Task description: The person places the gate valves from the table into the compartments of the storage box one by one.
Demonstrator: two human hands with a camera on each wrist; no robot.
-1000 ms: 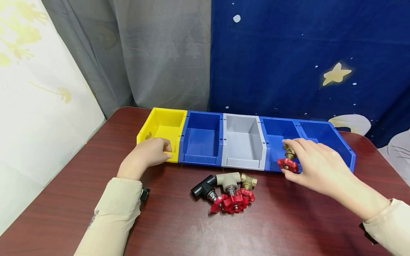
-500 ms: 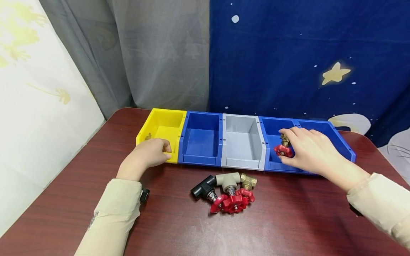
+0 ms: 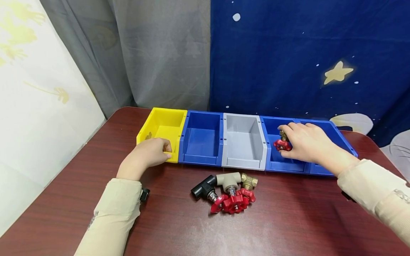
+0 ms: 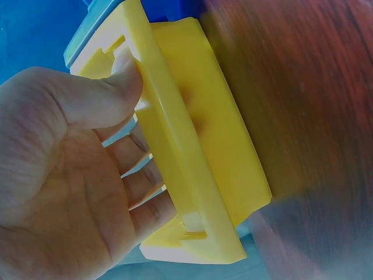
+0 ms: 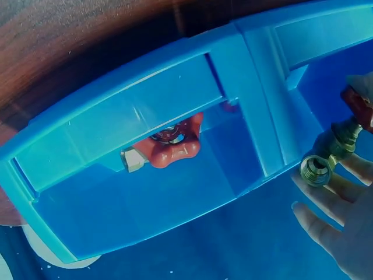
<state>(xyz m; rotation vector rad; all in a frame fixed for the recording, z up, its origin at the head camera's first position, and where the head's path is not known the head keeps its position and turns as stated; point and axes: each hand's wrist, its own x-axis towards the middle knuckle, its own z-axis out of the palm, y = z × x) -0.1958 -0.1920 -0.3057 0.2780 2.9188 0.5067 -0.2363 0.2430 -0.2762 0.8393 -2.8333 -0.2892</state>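
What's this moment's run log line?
left hand: grips yellow plastic bin | right hand: holds red-wheeled brass valve at blue plastic bin | maroon table: three red-wheeled valves

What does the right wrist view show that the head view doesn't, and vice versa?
Only the right wrist view: a red-handled valve lying in the rightmost blue bin.
Only the head view: the grey bin, three valves on the table, and the left hand gripping the yellow bin.
Both: the right hand holding a brass valve, and that blue bin.
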